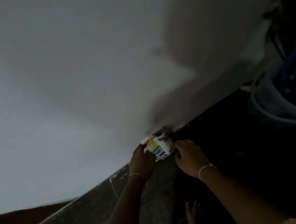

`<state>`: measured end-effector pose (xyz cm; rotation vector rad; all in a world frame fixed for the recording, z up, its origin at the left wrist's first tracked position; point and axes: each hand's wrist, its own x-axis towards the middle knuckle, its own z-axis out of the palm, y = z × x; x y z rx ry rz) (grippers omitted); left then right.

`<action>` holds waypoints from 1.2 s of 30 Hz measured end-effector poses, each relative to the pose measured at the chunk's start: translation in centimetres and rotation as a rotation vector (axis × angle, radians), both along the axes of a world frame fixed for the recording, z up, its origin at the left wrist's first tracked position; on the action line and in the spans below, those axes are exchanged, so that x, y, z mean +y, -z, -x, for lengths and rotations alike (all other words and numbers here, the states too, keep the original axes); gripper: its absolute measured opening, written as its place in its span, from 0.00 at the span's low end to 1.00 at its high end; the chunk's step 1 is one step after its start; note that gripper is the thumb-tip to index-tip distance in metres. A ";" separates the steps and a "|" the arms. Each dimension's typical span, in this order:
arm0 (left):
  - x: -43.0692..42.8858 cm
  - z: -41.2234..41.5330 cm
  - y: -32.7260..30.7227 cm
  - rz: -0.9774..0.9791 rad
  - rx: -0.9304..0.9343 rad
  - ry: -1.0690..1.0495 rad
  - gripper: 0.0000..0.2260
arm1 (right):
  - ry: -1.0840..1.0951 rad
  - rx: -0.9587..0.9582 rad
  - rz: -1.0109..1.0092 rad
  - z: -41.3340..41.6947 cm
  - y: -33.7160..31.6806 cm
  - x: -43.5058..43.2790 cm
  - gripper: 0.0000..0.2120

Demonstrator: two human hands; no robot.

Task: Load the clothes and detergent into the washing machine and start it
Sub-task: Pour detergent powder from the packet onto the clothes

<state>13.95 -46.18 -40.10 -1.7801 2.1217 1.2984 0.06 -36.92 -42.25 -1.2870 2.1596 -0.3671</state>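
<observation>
Head view, dim and blurred: one detergent packet (pixel 159 148) at the foot of the white wall (pixel 61 86), two hands on it. The left hand (pixel 141 159) has its fingers wrapped round one side, the right hand (pixel 189 159) pinches the other. One bucket (pixel 270 104) farther along the wall, cut off. Packet's print unreadable.

One white plastic detergent packet (pixel 159 147) with coloured stripes, held between two grips: the left grip (pixel 141 163) and the right grip (pixel 189 157). Two thin wrist bands (pixel 136 175), one behind each grip. One pale round plastic bucket (pixel 271 109), far right of the grips. One bare foot (pixel 193 215) below them.
</observation>
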 end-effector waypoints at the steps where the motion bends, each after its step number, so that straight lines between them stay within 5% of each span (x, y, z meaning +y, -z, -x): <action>1: -0.9 0.6 1.9 -0.004 -0.012 -0.001 0.23 | -0.018 0.007 -0.012 0.3 1.8 -1.0 0.16; 5: -4.2 2.0 9.4 -0.012 -0.043 -0.070 0.26 | -0.016 -0.021 -0.030 1.4 8.3 -4.7 0.22; 10: -6.3 3.0 16.0 -0.197 0.176 -0.620 0.27 | 0.109 -0.186 -0.076 1.8 15.2 -6.7 0.24; 15: -6.5 3.2 19.0 -0.172 0.230 -0.780 0.18 | 0.240 -0.298 -0.072 2.0 18.7 -8.1 0.28; 24: -4.8 4.2 19.3 -0.043 -0.101 -0.337 0.10 | 0.322 -0.357 -0.043 1.9 20.0 -6.6 0.24; 36: -0.6 5.2 10.5 0.136 -0.112 -0.022 0.12 | 0.393 -0.331 0.072 2.9 11.4 -1.1 0.26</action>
